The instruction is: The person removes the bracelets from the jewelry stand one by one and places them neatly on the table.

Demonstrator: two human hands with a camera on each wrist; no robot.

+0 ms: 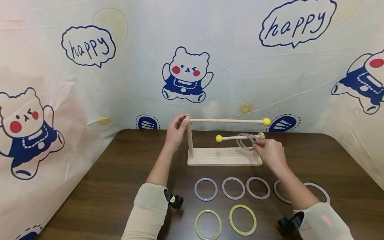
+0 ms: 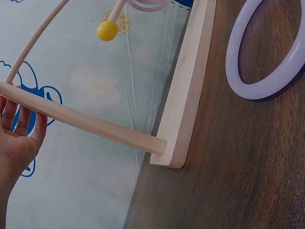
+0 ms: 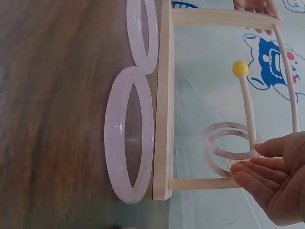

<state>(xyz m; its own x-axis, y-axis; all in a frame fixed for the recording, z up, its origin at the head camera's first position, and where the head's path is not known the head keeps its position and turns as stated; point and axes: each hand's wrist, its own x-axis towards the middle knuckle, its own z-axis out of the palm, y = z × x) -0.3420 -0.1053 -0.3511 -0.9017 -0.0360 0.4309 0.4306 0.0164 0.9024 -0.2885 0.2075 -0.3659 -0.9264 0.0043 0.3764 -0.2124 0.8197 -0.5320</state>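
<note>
A wooden stand [image 1: 225, 157] with two posts and two yellow-tipped rods stands on the table. My left hand [image 1: 176, 131] holds the top of its left post, thumb in front and fingers behind, as the left wrist view also shows. Two translucent pale bangles [image 1: 237, 142] hang around the lower rod [image 1: 229, 137], close to the right post. At that end of the rod my right hand [image 1: 271, 154] pinches the edge of a bangle between thumb and fingers. In the right wrist view the fingertips partly cover the bangles [image 3: 207, 148].
On the brown table [image 1: 120, 200] before the stand lies a row of several bangles, a blue-purple bangle [image 1: 195, 189] leftmost, pale lilac ones to its right. My right forearm covers part of that row. Two yellow-green bangles [image 1: 196, 224] lie nearer. A printed cloth [image 1: 135, 83] hangs behind.
</note>
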